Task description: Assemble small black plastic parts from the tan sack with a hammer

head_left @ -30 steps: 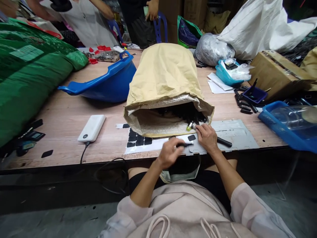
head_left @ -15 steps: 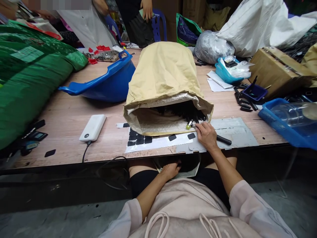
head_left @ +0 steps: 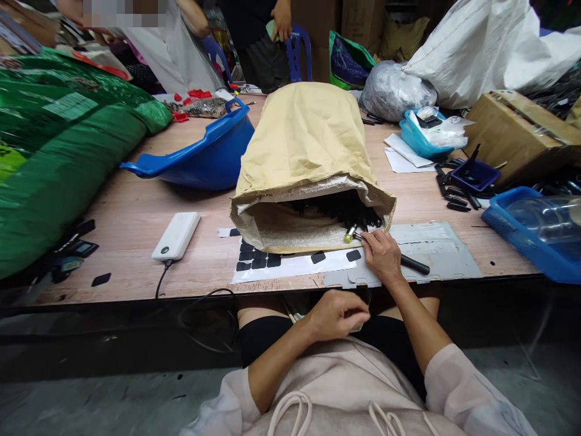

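My right hand (head_left: 382, 255) is closed around a small hammer (head_left: 415, 264), its black handle pointing right. The hammer's silver head with a yellow-green face lies at the mouth of a tan sack (head_left: 308, 130). Inside the sack is a heap of black pieces (head_left: 347, 209). My left hand (head_left: 338, 315) hovers above my lap, just off the table edge, with curled fingers; whatever they hold, if anything, is hidden. Under the sack's mouth lies a white sheet (head_left: 295, 266) bearing black rounded stickers (head_left: 258, 261), beside a grey plate (head_left: 436, 251).
A white power bank (head_left: 177, 236) with a cable lies left of the sheet. Behind it stands a blue basin (head_left: 204, 151); a green bag (head_left: 68, 163) fills the far left. On the right are a blue tray (head_left: 521, 224) and a cardboard box (head_left: 517, 133). People stand behind the table.
My left hand has risen from the bag in my lap and moved slightly right. My right hand keeps its grip on the hammer in the same place. The view has shifted slightly.
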The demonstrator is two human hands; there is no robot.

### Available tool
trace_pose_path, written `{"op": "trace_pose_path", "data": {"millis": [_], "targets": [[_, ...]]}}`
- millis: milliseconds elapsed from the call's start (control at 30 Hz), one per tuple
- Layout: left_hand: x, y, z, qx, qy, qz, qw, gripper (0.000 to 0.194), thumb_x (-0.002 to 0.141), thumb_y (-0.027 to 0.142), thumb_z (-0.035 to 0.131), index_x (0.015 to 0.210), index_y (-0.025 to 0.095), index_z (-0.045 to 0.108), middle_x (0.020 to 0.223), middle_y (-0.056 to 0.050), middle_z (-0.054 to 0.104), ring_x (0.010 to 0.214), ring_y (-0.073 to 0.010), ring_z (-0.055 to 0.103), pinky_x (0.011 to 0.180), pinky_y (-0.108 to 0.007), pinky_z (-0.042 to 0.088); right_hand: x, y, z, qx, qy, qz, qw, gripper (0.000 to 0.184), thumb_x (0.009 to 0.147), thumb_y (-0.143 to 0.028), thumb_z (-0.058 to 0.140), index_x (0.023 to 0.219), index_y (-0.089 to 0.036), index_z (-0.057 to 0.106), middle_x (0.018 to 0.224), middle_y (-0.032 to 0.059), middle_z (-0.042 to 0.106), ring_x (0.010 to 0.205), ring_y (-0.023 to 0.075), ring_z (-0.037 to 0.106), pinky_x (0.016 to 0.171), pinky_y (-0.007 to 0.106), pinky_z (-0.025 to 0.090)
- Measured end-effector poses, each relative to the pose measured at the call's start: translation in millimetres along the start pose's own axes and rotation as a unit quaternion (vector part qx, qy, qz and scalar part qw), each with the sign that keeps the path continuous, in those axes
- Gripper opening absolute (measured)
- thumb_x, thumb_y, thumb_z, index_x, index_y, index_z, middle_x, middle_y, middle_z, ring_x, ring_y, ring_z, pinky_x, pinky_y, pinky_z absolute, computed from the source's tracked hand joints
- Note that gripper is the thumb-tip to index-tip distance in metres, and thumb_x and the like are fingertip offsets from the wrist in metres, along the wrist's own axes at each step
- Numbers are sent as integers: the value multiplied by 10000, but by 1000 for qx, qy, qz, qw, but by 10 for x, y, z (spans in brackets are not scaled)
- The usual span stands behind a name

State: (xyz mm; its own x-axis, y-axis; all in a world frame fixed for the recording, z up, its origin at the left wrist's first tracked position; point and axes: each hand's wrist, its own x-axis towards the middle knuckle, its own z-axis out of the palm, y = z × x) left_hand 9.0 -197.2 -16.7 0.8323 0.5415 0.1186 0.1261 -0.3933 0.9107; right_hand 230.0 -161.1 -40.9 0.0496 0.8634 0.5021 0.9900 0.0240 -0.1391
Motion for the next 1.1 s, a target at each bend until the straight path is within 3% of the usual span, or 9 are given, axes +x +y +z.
{"op": "trace_pose_path", "data": {"millis": [67, 167, 300, 467, 633, 733, 867, 1000, 1100], "targets": [[261, 78, -140, -14, 125, -15, 992, 187, 951, 288, 641, 903, 181, 788, 806, -34, 768, 673, -132, 648, 673, -238, 505, 0, 5, 7, 1, 1, 0, 1000, 242, 1011, -266, 532, 1134, -224, 737, 944, 66, 676, 888, 221, 525, 784, 340, 363], [743, -7, -459, 5, 311, -76, 947, 176, 952, 266, 624, 938, 182, 777, 822, -29, 758, 703, -140, 654, 675, -241, 510, 2, 10, 19, 0, 3, -1, 1000, 242, 1013, -275, 531, 1133, -225, 736, 944, 66, 676, 886, 219, 526, 783, 336, 363], [1339, -319, -922, 95, 440, -171, 877, 155, 921, 184, 640, 1000, 167, 772, 928, -76, 770, 848, -200, 701, 824, -303, 546, 8, 14, 22, 0, 8, -3, 1000, 235, 1006, -265, 536, 1119, -226, 739, 935, 63, 675, 880, 217, 527, 782, 334, 371], [1661, -669, -1163, 211, 382, -214, 874, 72, 874, 151, 688, 892, 164, 757, 974, -122, 762, 1031, -297, 697, 958, -393, 526, 15, 5, -1, 3, -5, -4, 1000, 239, 1004, -258, 532, 1127, -232, 735, 946, 63, 676, 884, 217, 528, 778, 336, 378], [1602, -729, -1199, 258, 348, -232, 871, 113, 891, 280, 736, 886, 170, 761, 982, -125, 757, 1046, -323, 691, 933, -404, 525, 24, -8, -15, 4, -9, 4, 1000, 240, 1004, -265, 535, 1125, -225, 739, 944, 66, 669, 901, 224, 527, 788, 342, 384], [1375, -628, -1206, 241, 378, -243, 860, 195, 955, 327, 677, 968, 165, 785, 1011, -131, 753, 1017, -305, 699, 889, -378, 523, 27, -19, -23, 9, -15, 7, 1000, 249, 1008, -262, 524, 1131, -222, 737, 952, 68, 671, 898, 225, 523, 786, 344, 382], [838, -522, -1123, 228, 401, -178, 870, 232, 980, 347, 652, 1075, 191, 796, 975, -88, 734, 887, -236, 682, 830, -342, 521, 26, -28, -31, 13, -19, 8, 1000, 252, 1010, -265, 514, 1126, -225, 734, 959, 70, 671, 892, 226, 520, 784, 346, 374], [393, -569, -992, 244, 326, -126, 905, 155, 942, 307, 710, 1033, 221, 802, 927, -55, 713, 903, -222, 639, 842, -336, 522, 21, -20, -13, 17, -20, 14, 1000, 254, 1007, -278, 520, 1137, -230, 733, 959, 75, 663, 905, 232, 520, 781, 348, 370], [314, -613, -946, 271, 276, -132, 913, 142, 897, 261, 757, 1029, 224, 795, 962, -60, 708, 976, -248, 616, 897, -363, 515, 19, -12, 3, 19, -20, 17, 999, 259, 1005, -278, 519, 1143, -230, 733, 964, 77, 664, 913, 234, 519, 784, 349, 369]]}}
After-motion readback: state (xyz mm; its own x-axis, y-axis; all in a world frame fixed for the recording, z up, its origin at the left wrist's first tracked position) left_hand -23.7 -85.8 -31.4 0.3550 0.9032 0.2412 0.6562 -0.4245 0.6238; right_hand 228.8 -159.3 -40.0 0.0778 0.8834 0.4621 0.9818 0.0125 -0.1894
